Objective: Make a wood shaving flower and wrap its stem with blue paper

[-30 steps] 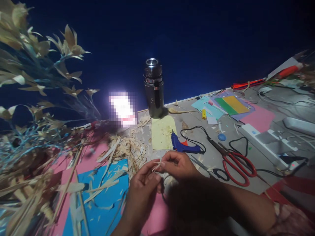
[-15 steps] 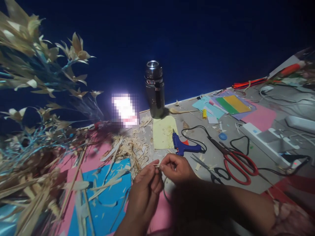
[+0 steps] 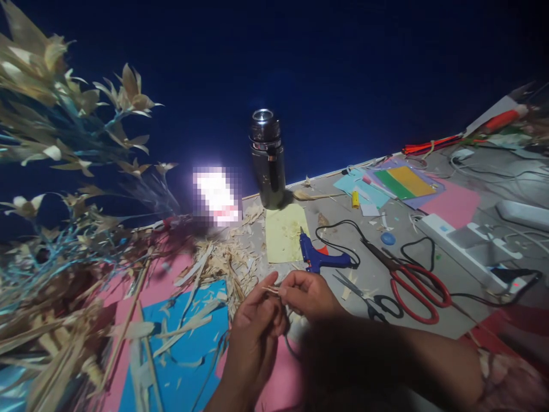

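Between my two hands is a small, thin, pale strip (image 3: 271,290), seemingly dried husk. My right hand (image 3: 311,294) pinches its right end between thumb and fingertips. The strip's left end lies along the index finger of my left hand (image 3: 257,320), whose other fingers are curled in. Just beyond the hands a blue hot glue gun (image 3: 326,258) lies on its side, its nozzle over a yellow paper sheet (image 3: 278,237). To the right are small black-handled scissors (image 3: 364,296) and larger red-handled scissors (image 3: 418,286).
A dark flask (image 3: 268,163) stands behind the yellow sheet. Husk shavings (image 3: 223,263) and a blue sheet (image 3: 180,372) lie left, below branches with pale husk flowers (image 3: 132,91). A white power strip (image 3: 461,249), cords and coloured papers (image 3: 398,180) lie right.
My left thumb has dropped away from the index fingertip, and more of the pale strip shows. My right hand keeps its pinch. The view has shifted slightly.
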Motion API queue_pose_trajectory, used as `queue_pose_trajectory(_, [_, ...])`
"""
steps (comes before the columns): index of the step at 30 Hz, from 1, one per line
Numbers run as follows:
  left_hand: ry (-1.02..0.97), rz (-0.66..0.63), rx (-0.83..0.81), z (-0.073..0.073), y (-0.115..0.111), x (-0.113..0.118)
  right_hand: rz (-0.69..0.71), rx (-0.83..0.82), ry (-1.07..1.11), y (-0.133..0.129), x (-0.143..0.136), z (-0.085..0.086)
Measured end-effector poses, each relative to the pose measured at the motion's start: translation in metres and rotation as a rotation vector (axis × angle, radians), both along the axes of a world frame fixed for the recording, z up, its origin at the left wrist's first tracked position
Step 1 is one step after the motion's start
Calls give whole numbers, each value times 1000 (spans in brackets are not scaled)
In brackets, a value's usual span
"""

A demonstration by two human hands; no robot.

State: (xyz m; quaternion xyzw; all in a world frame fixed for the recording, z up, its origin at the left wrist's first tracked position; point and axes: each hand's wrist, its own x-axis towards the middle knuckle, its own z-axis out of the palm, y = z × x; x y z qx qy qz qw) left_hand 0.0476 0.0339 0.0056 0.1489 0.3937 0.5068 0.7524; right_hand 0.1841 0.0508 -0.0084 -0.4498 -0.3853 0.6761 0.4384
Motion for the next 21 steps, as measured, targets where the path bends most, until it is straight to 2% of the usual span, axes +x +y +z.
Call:
queue_pose_trajectory(3, [43,23,9,-2,-2,3,-22,-16,63,-3,-4,-1])
queue_pose_trajectory(7, [57,70,16,0,-2,4,-18,32,99,-7,-9,7])
queue_pose_trajectory(11, [11,83,-55,4,-1,3,-20,66,-72,-9,-7,13])
queue_pose_trajectory(16, [-83,131,-202,0,3,0,-71,182,-382,-10,-3,10])
queue_pose_trajectory(21, [-154,102,-220,-1,8,-4,-38,147,-372,-10,-2,12])
